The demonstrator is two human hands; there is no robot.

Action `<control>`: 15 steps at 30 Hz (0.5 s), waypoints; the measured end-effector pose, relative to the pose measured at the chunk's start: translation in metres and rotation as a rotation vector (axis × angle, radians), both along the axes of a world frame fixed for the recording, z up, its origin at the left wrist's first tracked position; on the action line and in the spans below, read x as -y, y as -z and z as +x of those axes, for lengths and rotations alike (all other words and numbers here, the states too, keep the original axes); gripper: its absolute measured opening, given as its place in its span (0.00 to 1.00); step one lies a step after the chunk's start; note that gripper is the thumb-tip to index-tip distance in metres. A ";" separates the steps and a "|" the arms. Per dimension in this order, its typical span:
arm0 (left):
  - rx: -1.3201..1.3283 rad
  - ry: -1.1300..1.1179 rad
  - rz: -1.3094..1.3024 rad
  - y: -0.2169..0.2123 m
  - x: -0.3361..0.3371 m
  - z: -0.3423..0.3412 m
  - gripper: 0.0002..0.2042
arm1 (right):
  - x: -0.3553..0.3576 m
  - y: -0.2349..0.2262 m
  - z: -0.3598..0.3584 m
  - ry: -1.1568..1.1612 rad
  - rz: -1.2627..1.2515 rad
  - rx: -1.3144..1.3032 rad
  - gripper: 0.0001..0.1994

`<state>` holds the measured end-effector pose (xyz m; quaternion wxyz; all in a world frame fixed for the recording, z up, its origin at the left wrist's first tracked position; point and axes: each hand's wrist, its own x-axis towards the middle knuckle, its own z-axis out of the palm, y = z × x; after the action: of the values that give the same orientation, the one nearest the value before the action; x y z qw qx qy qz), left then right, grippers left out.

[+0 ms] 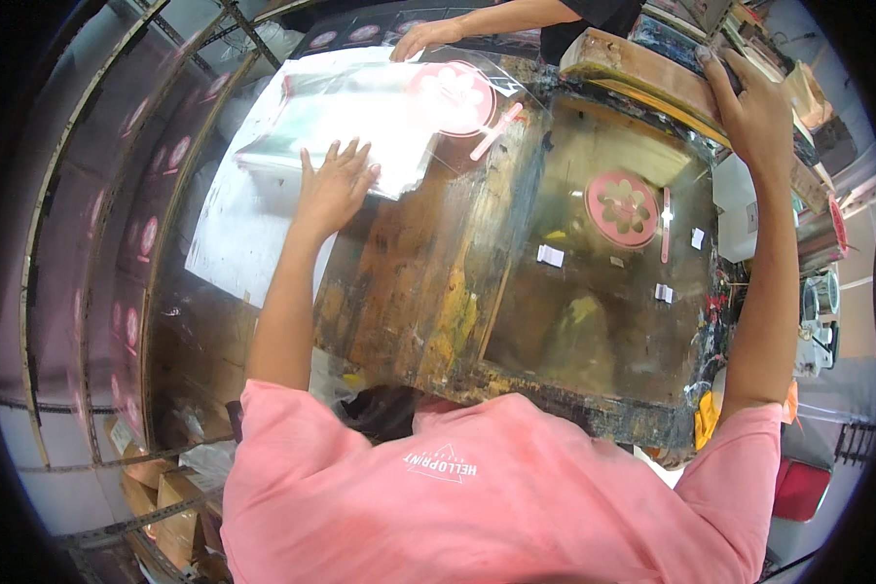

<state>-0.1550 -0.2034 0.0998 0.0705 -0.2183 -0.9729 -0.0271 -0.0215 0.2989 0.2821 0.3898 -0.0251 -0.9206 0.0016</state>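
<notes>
My left hand (339, 185) lies with fingers spread on a glossy stack of clear plastic sheets (360, 127). The top sheet bears a pink round flower print (453, 97) and a pink strip (496, 132). White paper (234, 224) lies beneath the stack. Up at the right, my right hand (757, 107) is closed on something dark beside the end of a thick wooden bar (642, 80); I cannot make out what. Below that bar, a see-through panel (594, 321) in a paint-stained frame shows a matching pink flower circle (622, 209).
Opposite me, a co-worker's hand (428, 39) rests at the sheets' far edge. Metal racks (88, 253) holding printed sheets rise on the left. White paper tabs (550, 255) dot the panel. Metal cans (821, 292) stand at the right; cardboard boxes (177, 521) sit lower left.
</notes>
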 end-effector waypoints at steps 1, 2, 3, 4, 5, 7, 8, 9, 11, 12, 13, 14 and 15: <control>0.083 0.001 -0.044 -0.002 0.000 0.006 0.27 | 0.001 0.001 0.002 0.003 -0.008 0.013 0.31; 0.093 -0.005 -0.010 -0.003 -0.002 0.006 0.27 | 0.002 0.001 0.003 0.036 -0.050 0.068 0.32; 0.089 -0.039 -0.023 -0.003 -0.003 0.003 0.27 | 0.003 0.001 0.003 0.046 -0.039 0.076 0.33; 0.170 -0.062 -0.053 -0.003 -0.002 -0.006 0.27 | 0.005 0.002 0.004 0.034 0.001 0.030 0.33; 0.167 -0.079 -0.085 -0.002 0.000 -0.015 0.28 | 0.007 0.004 0.004 0.050 0.052 0.002 0.33; 0.057 -0.013 -0.064 0.005 0.002 -0.028 0.28 | 0.010 0.010 0.008 0.004 0.017 -0.015 0.33; -0.028 0.028 -0.063 0.008 0.003 -0.032 0.28 | 0.011 0.014 0.010 -0.008 0.033 -0.027 0.33; 0.000 0.023 -0.083 0.008 0.003 -0.034 0.29 | 0.012 0.017 0.013 -0.016 0.045 -0.040 0.33; 0.103 0.049 -0.140 0.000 -0.001 -0.031 0.29 | 0.013 0.020 0.015 -0.008 0.144 -0.090 0.31; 0.145 0.009 -0.153 -0.013 -0.007 -0.032 0.30 | 0.012 0.019 0.016 -0.009 0.169 -0.144 0.31; 0.125 -0.024 -0.093 -0.027 -0.017 -0.031 0.30 | 0.012 0.018 0.015 -0.009 0.196 -0.200 0.31; 0.129 -0.034 -0.027 -0.042 -0.027 -0.028 0.30 | 0.012 0.014 0.015 -0.004 0.147 -0.117 0.31; 0.153 -0.105 0.003 -0.059 -0.040 -0.026 0.30 | 0.011 0.009 0.013 0.000 0.100 -0.032 0.31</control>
<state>-0.1812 -0.1637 0.1588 -0.0021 -0.1640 -0.9856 -0.0415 -0.0086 0.2878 0.2728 0.4051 -0.0055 -0.9132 -0.0437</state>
